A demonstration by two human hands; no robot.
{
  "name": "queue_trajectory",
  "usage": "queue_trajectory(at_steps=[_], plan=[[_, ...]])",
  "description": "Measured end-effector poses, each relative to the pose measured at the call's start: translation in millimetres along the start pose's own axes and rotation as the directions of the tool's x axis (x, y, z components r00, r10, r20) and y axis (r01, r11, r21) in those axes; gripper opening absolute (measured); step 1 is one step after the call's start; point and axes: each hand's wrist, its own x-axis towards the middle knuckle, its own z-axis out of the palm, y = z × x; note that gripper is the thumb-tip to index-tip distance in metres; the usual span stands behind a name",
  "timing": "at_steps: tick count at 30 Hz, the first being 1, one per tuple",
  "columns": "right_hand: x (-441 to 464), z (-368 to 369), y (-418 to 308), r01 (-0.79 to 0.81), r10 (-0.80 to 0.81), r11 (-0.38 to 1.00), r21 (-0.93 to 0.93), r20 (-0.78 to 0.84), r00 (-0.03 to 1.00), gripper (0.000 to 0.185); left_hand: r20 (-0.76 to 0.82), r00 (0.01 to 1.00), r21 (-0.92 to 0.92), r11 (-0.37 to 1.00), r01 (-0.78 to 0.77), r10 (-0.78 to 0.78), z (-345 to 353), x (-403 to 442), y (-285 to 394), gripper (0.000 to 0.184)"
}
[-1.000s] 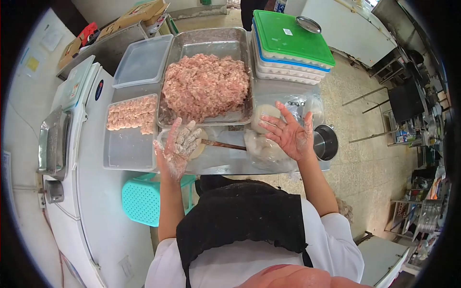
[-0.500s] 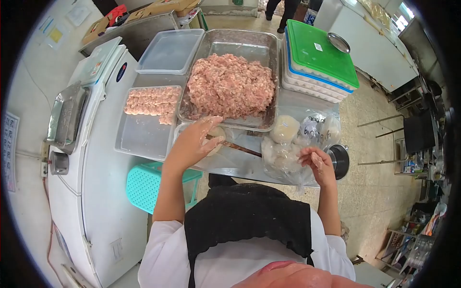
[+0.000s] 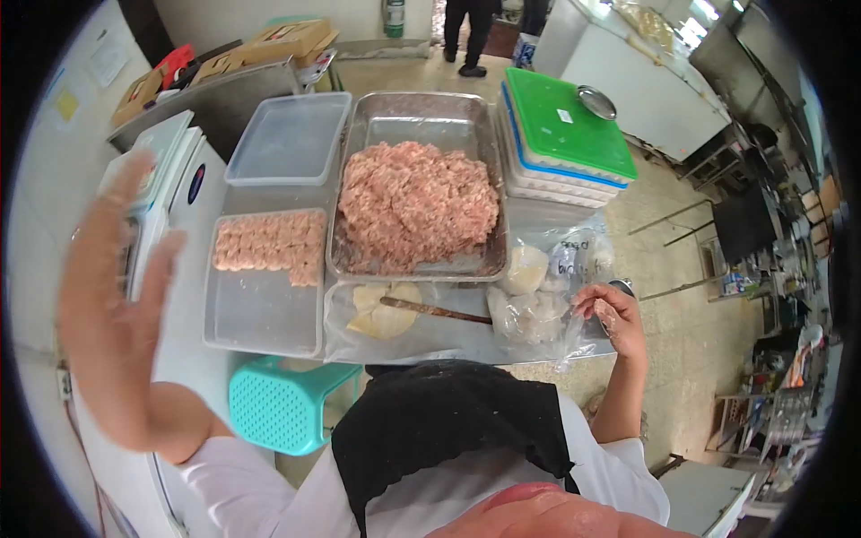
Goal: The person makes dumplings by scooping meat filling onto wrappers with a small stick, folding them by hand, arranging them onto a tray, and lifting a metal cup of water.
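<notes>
Minced meat (image 3: pixel 417 206) in metal tray (image 3: pixel 421 130) on table (image 3: pixel 535 215), pale floor (image 3: pixel 673 359), turquoise stool (image 3: pixel 269 403)

Table (image 3: pixel 278 197), metal. Centre: one meat tray (image 3: pixel 421 131). Left, near: one shallow box (image 3: pixel 260 314), part-filled. Left, far: one translucent box (image 3: pixel 287 139). Right, far: one stack of boxes (image 3: pixel 565 130), green-topped. Near edge: dough pieces (image 3: pixel 384 323); stick (image 3: pixel 439 311), one end over them, other end at a clear bag (image 3: pixel 534 318).

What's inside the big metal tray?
A large mound of ground meat sits in the metal tray. Bare metal shows at the far end; the floor under the meat is covered and can't be seen.
</notes>
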Motion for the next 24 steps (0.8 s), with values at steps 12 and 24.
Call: queue_trajectory(at_steps=[12,24], plan=[[-23,-9,-23,-0.266,0.265,0.952,-0.154,-0.028,0.964,0.025,-0.153,0.906,0.118,0.917,-0.38,0.395,5,75,-51,0.043],[-115,-103,77,-0.865,0.658,0.352,-0.358,-0.562,0.501,0.028,-0.162,0.892,0.045,0.906,-0.421,0.423,18,83,-36,0.042]])
